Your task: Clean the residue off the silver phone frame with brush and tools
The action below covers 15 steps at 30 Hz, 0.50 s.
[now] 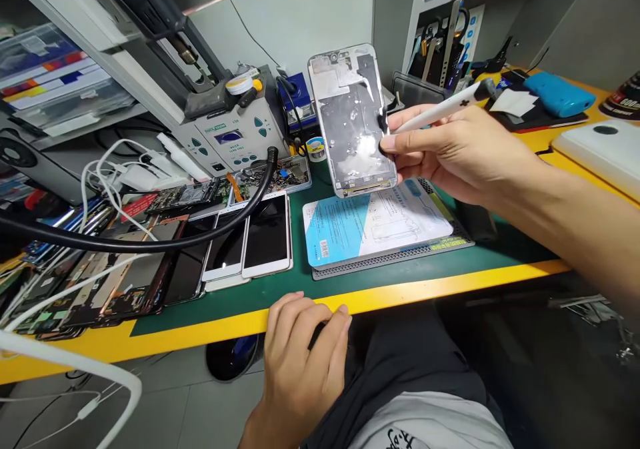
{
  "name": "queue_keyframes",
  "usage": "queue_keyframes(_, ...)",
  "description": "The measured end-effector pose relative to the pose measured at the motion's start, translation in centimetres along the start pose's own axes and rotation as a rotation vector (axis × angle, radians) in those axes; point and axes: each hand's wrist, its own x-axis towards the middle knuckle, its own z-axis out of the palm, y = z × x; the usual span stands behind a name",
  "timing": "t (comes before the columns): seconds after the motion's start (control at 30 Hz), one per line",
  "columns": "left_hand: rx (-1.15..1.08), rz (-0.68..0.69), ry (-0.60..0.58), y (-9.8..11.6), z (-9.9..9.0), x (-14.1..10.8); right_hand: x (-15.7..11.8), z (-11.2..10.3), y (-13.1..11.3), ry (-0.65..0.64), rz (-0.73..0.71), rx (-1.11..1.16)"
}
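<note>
My right hand (440, 146) is closed around the right edge of a phone screen assembly (345, 119), held up with its grey back facing me. White residue covers the lower part of that back. The same hand also grips a white pen-shaped tool (440, 108) with a dark end and a plus mark, lying between thumb and fingers. Below them is a white and blue printed card (345, 229) on a grey perforated plate (370, 267). My left hand (305, 356) rests at the yellow table edge, fingers loosely bent and somewhat apart, with nothing visible in it.
White phones (267, 236) and stripped phone parts (125, 276) lie on the green mat (295, 289) to the left. A black hose (165, 244) arches over them from a grey soldering station (235, 129). A blue device (560, 94) and a white box (605, 149) sit at right.
</note>
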Motion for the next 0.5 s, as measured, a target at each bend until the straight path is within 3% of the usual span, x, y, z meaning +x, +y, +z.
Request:
queue_keyframes(0.17, -0.039, -0.008, 0.049, 0.0, -0.1, -0.1, 0.0, -0.2, -0.1, 0.003, 0.004, -0.021)
queue_keyframes(0.27, -0.073, -0.124, 0.101, 1.3, -0.4, -1.9, 0.1, -0.4, -0.2, 0.017, 0.004, -0.003)
queue_keyframes(0.33, -0.077, -0.308, 0.154, 2.1, -0.7, -4.3, 0.2, -0.5, -0.3, 0.021, 0.000, -0.002)
queue_keyframes(0.4, -0.120, -0.609, 0.235, 1.9, -1.0, -7.5, 0.4, -0.6, -0.3, 0.011, -0.011, -0.015)
queue_keyframes(0.5, -0.196, -1.005, 0.161, -1.3, -1.5, -13.0, 0.5, -1.0, -0.2, -0.043, -0.027, -0.061)
